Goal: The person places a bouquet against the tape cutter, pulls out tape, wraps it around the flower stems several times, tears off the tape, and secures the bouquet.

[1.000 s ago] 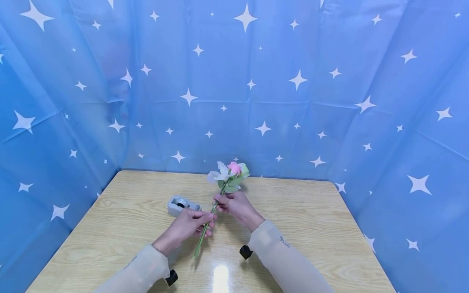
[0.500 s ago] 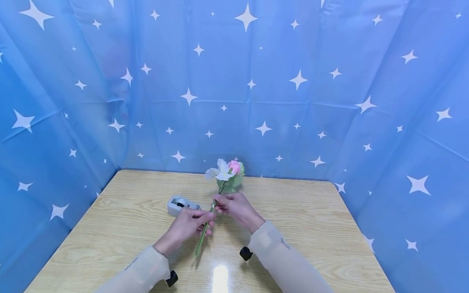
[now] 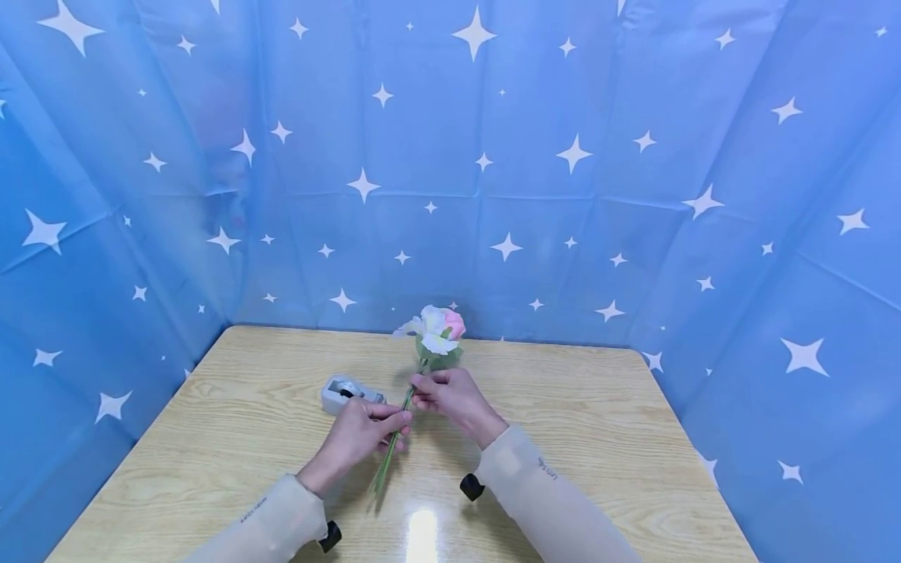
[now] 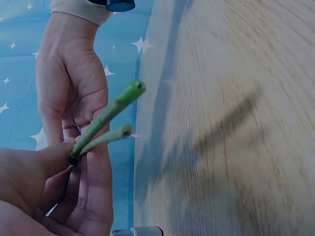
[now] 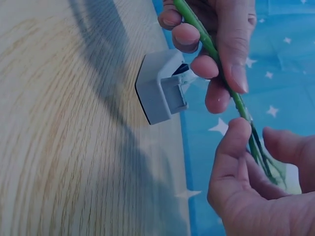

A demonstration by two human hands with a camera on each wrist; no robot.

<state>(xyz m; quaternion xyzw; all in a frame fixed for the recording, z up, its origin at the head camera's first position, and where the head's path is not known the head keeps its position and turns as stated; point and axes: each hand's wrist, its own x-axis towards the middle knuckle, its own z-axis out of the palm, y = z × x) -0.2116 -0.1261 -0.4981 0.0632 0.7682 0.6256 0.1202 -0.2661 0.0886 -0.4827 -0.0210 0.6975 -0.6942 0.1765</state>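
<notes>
A small bunch of flowers is held above the table, with a white bloom [image 3: 432, 328] and a pink one [image 3: 454, 322] at its top. My left hand [image 3: 359, 434] pinches the green stems [image 3: 383, 473] between thumb and fingers, low on the bunch. Just above it, my right hand [image 3: 454, 399] holds the upper stems near the leaves. Two cut stem ends [image 4: 129, 93] point toward the camera in the left wrist view. In the right wrist view, the stems [image 5: 197, 27] run from the left hand [image 5: 231, 44] down to the right hand [image 5: 251, 191].
A grey tape dispenser [image 3: 336, 397] stands on the wooden table [image 3: 577, 438] just behind my left hand; it also shows in the right wrist view [image 5: 160, 88]. A blue curtain [image 3: 436, 141] with white stars surrounds the table's back and sides.
The blooms have turned: the white flower now sits in front of the pink one, and the pale green bloom has gone out of sight behind. Both hands have stayed nearly in place.
</notes>
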